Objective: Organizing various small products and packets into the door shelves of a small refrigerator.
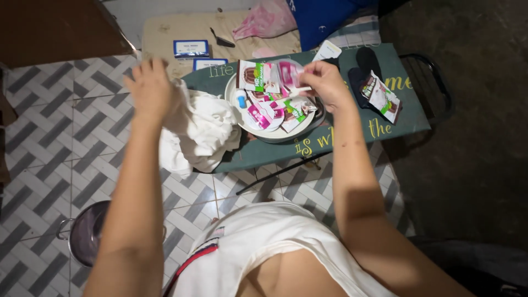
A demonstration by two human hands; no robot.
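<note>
Landmark: white bowl on the green tabletop. Metal pot on the tiled floor, nearest the camera, well apart from bowl. White cloth touches bowl's left side. Left hand over cloth, fingers spread wide. Right hand above bowl's right rim, fingers pinching a pink sachet. More sachets fill the bowl.

Both bare arms reach forward and away from the body, elbows low and wide, forearms converging slightly. The left hand is raised with its back to the camera, fingers loosely curled and blurred. The right hand is bent at the wrist, thumb and fingertips pinched together
</note>
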